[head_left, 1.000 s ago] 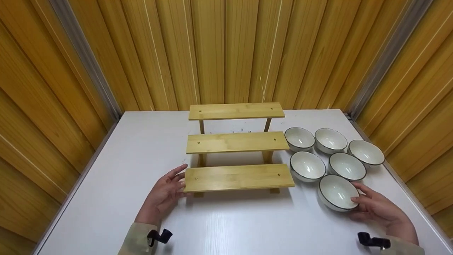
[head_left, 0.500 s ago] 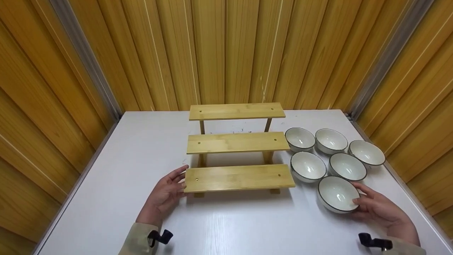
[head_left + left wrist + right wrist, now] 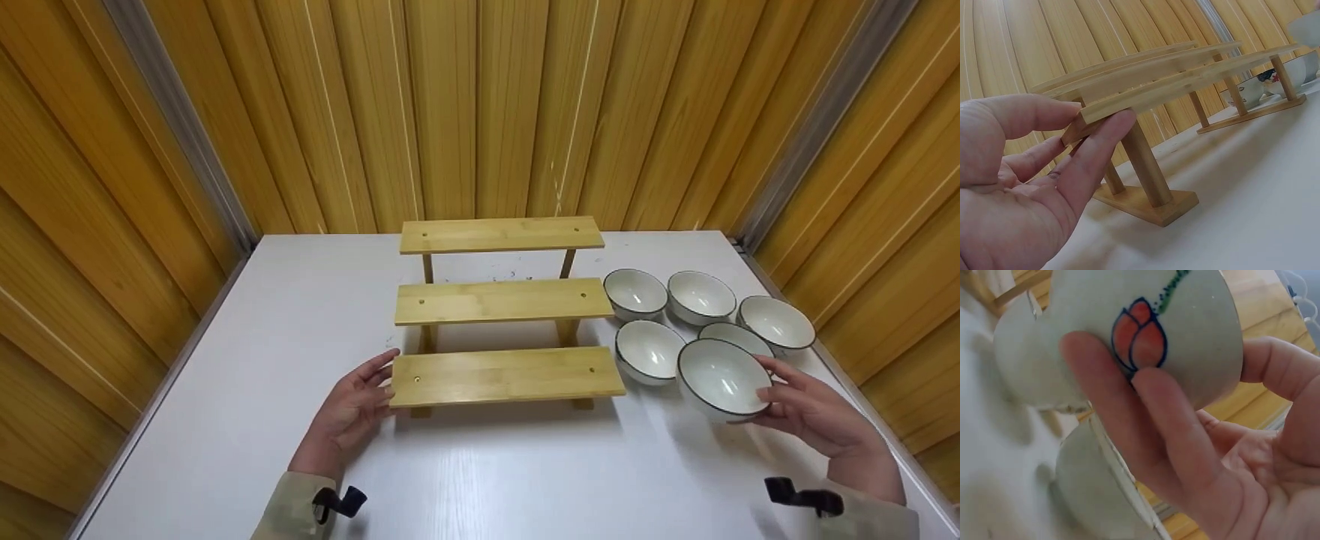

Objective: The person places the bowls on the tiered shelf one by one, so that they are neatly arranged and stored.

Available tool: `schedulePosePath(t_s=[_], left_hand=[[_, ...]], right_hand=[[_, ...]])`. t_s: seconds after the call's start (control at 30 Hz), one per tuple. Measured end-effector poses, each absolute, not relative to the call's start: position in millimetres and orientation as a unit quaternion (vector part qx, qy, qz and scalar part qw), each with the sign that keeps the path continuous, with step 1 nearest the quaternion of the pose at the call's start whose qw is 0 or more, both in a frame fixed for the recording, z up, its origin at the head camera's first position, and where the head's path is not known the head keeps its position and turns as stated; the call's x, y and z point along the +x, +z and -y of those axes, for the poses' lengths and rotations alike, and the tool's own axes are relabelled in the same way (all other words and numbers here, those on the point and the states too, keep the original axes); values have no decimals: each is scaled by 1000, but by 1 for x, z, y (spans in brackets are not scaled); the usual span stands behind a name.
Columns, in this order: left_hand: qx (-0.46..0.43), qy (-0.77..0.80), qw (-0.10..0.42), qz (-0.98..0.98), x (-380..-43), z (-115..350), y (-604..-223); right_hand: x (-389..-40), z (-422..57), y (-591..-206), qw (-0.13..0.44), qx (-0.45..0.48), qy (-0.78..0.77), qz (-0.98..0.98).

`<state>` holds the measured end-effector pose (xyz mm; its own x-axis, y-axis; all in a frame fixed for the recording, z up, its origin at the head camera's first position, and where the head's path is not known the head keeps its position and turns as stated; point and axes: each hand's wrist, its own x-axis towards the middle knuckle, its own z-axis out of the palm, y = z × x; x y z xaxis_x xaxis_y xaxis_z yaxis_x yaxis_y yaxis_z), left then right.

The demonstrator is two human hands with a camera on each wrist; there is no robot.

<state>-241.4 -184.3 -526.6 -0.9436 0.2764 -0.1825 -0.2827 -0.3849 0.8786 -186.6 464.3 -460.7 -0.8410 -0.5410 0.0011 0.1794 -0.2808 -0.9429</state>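
My right hand (image 3: 817,412) grips a white bowl (image 3: 721,375) with a dark rim, thumb at the rim and fingers along the side. The bowl is held above the table, tilted a little, and overlaps the bowl behind it in the head view. A painted red flower bud (image 3: 1140,337) shows on its outside in the right wrist view. At the left end of a three-tier wooden shelf (image 3: 506,376), my left hand (image 3: 346,411) pinches the lowest board. The left wrist view shows fingers above and below that board's end (image 3: 1106,108).
Several like bowls stand on the white table (image 3: 480,465) to the right of the shelf, among them a near-left bowl (image 3: 649,352) and a far-right bowl (image 3: 777,324). Wood-patterned panels (image 3: 480,112) enclose the back and sides.
My right hand has raised the front bowl off the table and moved it slightly up and right in the head view. The left hand and the shelf have stayed put.
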Motion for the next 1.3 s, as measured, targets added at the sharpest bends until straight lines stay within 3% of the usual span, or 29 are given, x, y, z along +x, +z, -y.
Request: schedulePosePath(t_s=[0.53, 0.83, 1.3], left_hand=[[11, 820, 166, -548, -241, 184, -527], [29, 823, 162, -544, -241, 186, -530], [61, 832, 161, -527, -242, 187, -541]], right_hand=[[-235, -403, -398, 198, -141, -787, -567], [-270, -348, -362, 166, -82, -770, -610], [-334, -261, -338, 119, -38, -778, -616]])
